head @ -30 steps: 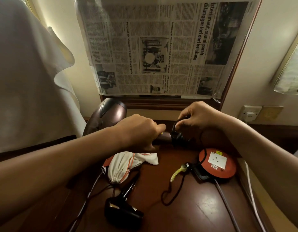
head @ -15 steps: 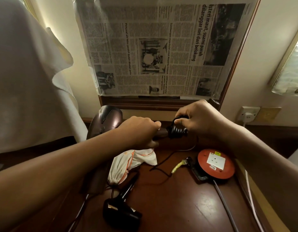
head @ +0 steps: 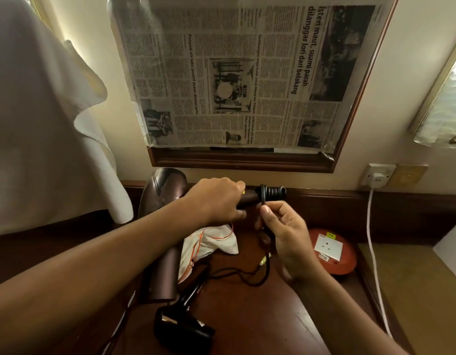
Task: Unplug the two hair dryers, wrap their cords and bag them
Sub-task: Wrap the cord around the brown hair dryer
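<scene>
My left hand (head: pixel 216 201) grips the brown hair dryer (head: pixel 165 190) by its handle above the desk (head: pixel 260 316), cord (head: pixel 271 192) coiled round the handle's end, my right hand (head: pixel 283 234) pinching the loose cord just below, the black dryer (head: pixel 180 329) lying on the desk nearer me, beside the white bag (head: pixel 209 244).

Left forearm enters from lower left, reaches diagonally up toward centre. Left hand (head: pixel 218 199) seen from back, knuckles up, fingers curled in closed fist around dryer handle (head: pixel 248 199). Right forearm enters from lower right, bare, wrist bent slightly. Right hand (head: pixel 285 233) below and right of left hand, palm turned toward camera, thumb and index finger pinching cord (head: pixel 264 201); other fingers loosely curled. Hands near, not touching.
</scene>
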{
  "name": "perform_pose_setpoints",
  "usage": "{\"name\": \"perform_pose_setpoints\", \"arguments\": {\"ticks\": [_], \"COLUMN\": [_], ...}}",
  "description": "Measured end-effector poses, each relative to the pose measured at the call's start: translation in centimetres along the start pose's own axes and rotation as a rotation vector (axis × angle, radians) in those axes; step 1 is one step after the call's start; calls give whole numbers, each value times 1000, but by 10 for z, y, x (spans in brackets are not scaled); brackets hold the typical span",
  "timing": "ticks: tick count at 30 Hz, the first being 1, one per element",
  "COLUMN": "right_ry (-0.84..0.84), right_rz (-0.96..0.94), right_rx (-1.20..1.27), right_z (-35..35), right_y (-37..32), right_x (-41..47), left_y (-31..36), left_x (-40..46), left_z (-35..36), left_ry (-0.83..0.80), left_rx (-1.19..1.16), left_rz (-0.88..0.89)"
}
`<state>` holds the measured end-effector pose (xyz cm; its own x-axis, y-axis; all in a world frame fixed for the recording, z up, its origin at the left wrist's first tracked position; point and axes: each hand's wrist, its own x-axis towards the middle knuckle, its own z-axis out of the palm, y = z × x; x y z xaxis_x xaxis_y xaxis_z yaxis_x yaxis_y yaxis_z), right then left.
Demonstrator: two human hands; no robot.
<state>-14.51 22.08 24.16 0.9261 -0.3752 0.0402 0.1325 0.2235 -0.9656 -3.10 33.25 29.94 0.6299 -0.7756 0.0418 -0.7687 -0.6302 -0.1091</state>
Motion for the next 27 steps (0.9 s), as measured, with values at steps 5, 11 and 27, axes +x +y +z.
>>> {"name": "perform_pose_setpoints", "arguments": {"ticks": [5, 11, 27], "right_ry": [-211, -551, -611], "right_rz": [216, 166, -106], "right_rx": [246, 155, 236], "right_z": [-18, -43, -26], "right_y": [17, -4, -34], "right_x": [12, 29, 30], "left_y": [2, -1, -24], "left_x": [-4, -11, -27], "left_z": [6, -1, -19], "left_ry": [-10, -6, -46], "left_rx": [-102, -306, -772], "left_rz": [31, 129, 188]}}
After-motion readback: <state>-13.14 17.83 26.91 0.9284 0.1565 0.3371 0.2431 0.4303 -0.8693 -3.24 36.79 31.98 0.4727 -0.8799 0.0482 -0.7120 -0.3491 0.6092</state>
